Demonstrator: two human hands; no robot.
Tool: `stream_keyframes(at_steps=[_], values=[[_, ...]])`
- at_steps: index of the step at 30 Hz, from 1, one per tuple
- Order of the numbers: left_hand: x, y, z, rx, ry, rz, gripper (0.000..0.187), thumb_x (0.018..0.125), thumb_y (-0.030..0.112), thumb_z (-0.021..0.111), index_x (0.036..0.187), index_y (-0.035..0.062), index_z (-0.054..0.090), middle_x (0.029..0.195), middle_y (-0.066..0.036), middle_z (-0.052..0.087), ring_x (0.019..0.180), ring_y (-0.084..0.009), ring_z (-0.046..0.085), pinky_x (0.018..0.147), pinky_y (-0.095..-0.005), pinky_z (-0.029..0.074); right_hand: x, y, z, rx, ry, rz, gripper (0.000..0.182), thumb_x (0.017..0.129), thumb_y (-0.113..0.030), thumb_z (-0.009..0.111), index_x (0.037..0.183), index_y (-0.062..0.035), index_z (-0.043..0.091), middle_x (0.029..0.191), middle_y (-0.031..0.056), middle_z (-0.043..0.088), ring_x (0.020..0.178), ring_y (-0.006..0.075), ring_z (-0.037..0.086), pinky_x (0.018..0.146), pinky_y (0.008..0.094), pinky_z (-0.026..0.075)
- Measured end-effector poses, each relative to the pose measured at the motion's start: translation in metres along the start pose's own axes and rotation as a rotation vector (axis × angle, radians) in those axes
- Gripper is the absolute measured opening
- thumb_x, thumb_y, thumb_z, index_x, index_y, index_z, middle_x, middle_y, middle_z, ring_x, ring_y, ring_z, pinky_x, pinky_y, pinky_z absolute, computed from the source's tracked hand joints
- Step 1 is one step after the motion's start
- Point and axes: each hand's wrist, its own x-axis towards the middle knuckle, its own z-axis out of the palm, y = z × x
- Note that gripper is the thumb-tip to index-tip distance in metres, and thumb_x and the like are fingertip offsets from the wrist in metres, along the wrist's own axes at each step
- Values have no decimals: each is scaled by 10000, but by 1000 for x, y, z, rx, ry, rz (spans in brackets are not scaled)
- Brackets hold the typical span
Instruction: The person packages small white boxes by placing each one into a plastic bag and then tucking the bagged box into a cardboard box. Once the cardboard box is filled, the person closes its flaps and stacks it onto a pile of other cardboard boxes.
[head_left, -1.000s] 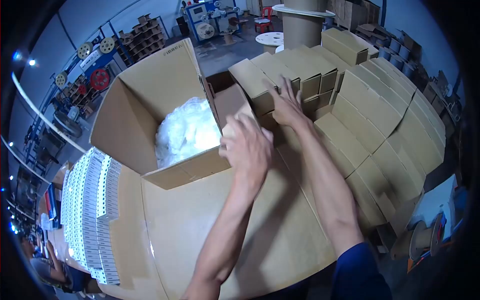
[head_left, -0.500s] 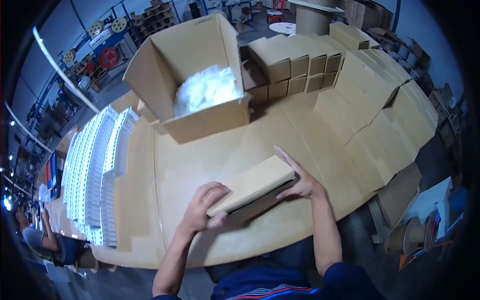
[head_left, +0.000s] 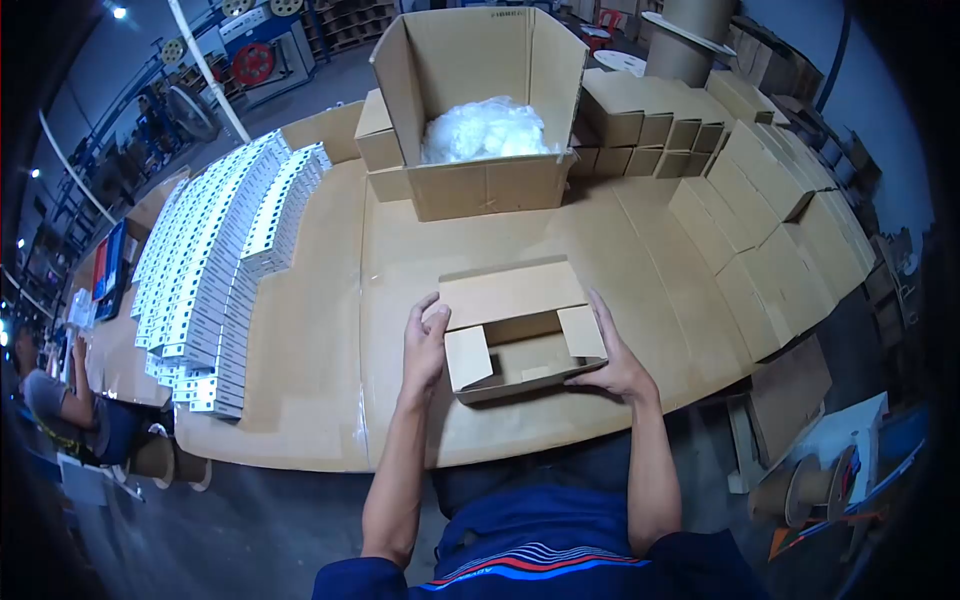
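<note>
A small cardboard box (head_left: 525, 378) sits in front of me at the near side of the table. Its long lid (head_left: 515, 290) is raised toward the back, and two short end flaps stand folded out, so its bare inside shows. My right hand (head_left: 615, 365) grips the box's right end, fingers along the side and thumb low at the front corner. At the left end, my left hand (head_left: 425, 345) is held with loosely bent fingers apart, thumb right at the lid's edge.
Behind stands a large open carton (head_left: 490, 190) with clear plastic bags (head_left: 485, 130) inside. White small boxes (head_left: 210, 250) are stacked in rows on the left. Closed cardboard boxes (head_left: 750, 200) line the right and back right. A person (head_left: 65, 390) sits at far left.
The box has turned from a tilted, closed position to upright with its lid and end flaps open. My left hand has moved up beside its left end. The camera view has shifted.
</note>
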Motion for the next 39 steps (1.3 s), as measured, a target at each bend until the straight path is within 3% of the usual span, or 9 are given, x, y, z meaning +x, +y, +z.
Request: stream_keyframes(at_steps=[3, 4, 8, 11, 14, 18, 22, 35, 39], values=[[-19, 2, -1, 116, 87, 179, 685, 1012, 218, 651, 1567, 38, 292, 1287, -158, 623, 1226, -238, 588, 1062, -346, 460, -6, -8, -3, -269, 28, -80, 1445, 552, -94, 992, 1668, -94, 75, 1703, 142, 227, 1575, 288, 210, 1292, 385, 180], [-37, 16, 7, 221, 139, 308, 736, 979, 224, 695, 1567, 33, 295, 1344, -182, 583, 1262, -272, 562, 1083, -370, 446, -9, -8, 1, -40, 81, -148, 1252, 650, -161, 956, 1650, -87, 205, 1685, 184, 251, 1560, 333, 256, 1277, 405, 229], [-91, 35, 28, 673, 84, 483, 975, 811, 227, 853, 1550, -49, 279, 1541, -275, 377, 1427, -436, 394, 1203, -474, 332, -5, -40, 15, -537, 191, -116, 790, 797, -194, 839, 1491, -45, 493, 1624, 252, 319, 1485, 424, 374, 1211, 457, 345], [-85, 21, 37, 767, 38, 529, 1003, 784, 163, 848, 1578, -31, 266, 1557, -254, 392, 1444, -385, 415, 1205, -457, 340, 5, -43, 28, -625, 190, 25, 817, 782, -171, 840, 1500, -42, 472, 1617, 254, 322, 1467, 452, 384, 1203, 469, 359], [-74, 24, 38, 749, 17, 483, 902, 834, 186, 763, 1565, -55, 293, 1560, -268, 400, 1466, -381, 398, 1225, -436, 303, 11, -42, 33, -581, 233, 29, 732, 820, -76, 702, 1508, -29, 455, 1589, 253, 376, 1470, 418, 392, 1207, 470, 351], [-46, 29, 40, 356, 49, 383, 850, 961, 481, 490, 1570, -79, 298, 1601, -265, 378, 1517, -367, 331, 1258, -428, 210, 36, -11, 27, -137, 337, -40, 653, 876, -98, 487, 1514, 28, 433, 1592, 223, 408, 1518, 332, 348, 1250, 420, 258], [24, 12, 37, 158, 51, 455, 782, 1073, 511, 316, 1544, -112, 331, 1586, -266, 407, 1500, -359, 360, 1245, -421, 232, 86, -11, 17, 182, 425, -49, 657, 910, -222, 384, 1503, 58, 437, 1566, 189, 438, 1532, 275, 292, 1261, 349, 168], [186, -13, 56, 359, 349, 470, 604, 1148, 353, 249, 1378, -133, 524, 1379, -320, 582, 1310, -425, 546, 1143, -401, 374, 234, 39, -38, -85, 679, -246, 461, 1050, -193, 342, 1441, 10, 478, 1386, 157, 562, 1327, 241, 498, 1156, 357, 354], [172, 11, 49, 383, 220, 460, 528, 1138, 305, 309, 1287, -125, 577, 1229, -322, 634, 1175, -460, 588, 1033, -470, 431, 231, 47, -43, 211, 625, -165, 457, 1081, -198, 334, 1475, -1, 457, 1367, 153, 584, 1295, 238, 542, 1133, 367, 398]])
